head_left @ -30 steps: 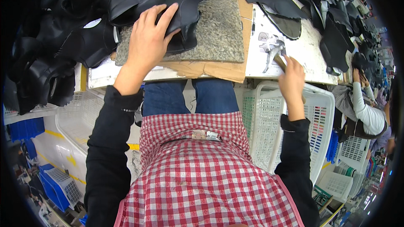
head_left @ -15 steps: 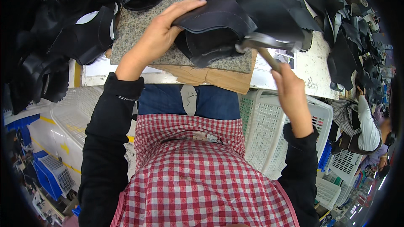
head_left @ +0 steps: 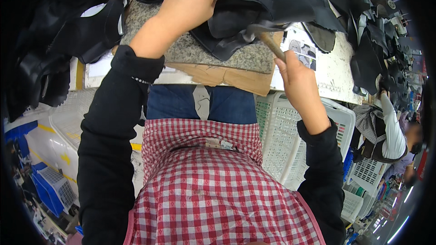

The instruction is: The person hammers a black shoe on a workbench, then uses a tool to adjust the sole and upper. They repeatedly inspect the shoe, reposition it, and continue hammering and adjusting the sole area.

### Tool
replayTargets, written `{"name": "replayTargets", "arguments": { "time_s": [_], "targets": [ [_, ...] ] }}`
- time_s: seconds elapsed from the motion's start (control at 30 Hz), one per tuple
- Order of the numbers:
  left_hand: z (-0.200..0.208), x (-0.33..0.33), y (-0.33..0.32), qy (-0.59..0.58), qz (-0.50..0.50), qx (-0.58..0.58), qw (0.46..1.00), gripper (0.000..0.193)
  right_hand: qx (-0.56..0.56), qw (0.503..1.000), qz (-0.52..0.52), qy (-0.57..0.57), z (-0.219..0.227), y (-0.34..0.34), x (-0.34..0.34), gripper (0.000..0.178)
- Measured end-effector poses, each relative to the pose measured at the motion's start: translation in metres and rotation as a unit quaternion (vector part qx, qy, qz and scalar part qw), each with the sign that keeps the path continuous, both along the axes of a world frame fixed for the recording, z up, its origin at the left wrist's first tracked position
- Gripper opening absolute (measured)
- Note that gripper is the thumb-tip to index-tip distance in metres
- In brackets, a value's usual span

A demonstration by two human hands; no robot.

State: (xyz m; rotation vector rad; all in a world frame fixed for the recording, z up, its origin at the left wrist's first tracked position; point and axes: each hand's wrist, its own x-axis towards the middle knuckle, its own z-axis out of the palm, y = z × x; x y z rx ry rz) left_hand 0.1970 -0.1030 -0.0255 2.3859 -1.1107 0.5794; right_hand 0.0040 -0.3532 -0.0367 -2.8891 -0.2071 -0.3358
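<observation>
A black leather shoe upper [head_left: 240, 16] lies on a speckled stone slab [head_left: 181, 50], its hollow inside facing me. My left hand [head_left: 188, 4] is closed on the upper's top edge and lifts it. Gripped in my right hand [head_left: 300, 81] is a hammer [head_left: 273, 45] with a wooden handle. Its metal head is down at the right part of the upper, over the inner flap; whether it touches cannot be told. Another black leather piece [head_left: 284, 0] lies just behind and to the right.
Piles of black uppers [head_left: 93, 29] stand at the left, more black pieces [head_left: 368, 63] at the right. Brown cardboard [head_left: 227, 79] sticks out under the slab. A printed sheet [head_left: 302, 47] lies on the white table. White plastic baskets [head_left: 281, 140] stand below. A person [head_left: 393, 131] is at far right.
My left hand has moved up and right, tilting the upper so more of its inside shows. The hammer has shifted a little left and up with my right hand.
</observation>
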Motion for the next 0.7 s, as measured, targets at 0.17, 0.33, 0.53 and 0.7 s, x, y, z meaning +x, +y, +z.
{"name": "replayTargets", "arguments": {
  "time_s": [0.17,0.33,0.53,0.7],
  "targets": [
    [0.019,0.010,0.000,0.065,-0.030,0.057,0.996,0.025,-0.014,0.999,0.012,0.038,-0.015,0.017,0.021,0.024],
    [0.027,-0.009,0.000,0.063,-0.060,0.093,0.992,0.032,-0.040,0.999,0.014,0.004,-0.030,0.006,0.032,0.026],
    [0.009,-0.019,-0.004,0.040,0.024,0.122,0.991,0.017,0.034,0.999,-0.032,-0.006,0.021,0.025,-0.001,0.024],
    [0.006,0.001,-0.011,0.034,0.006,0.099,0.994,0.022,0.020,0.997,0.006,0.071,0.027,0.036,0.018,0.022]
  ]
}}
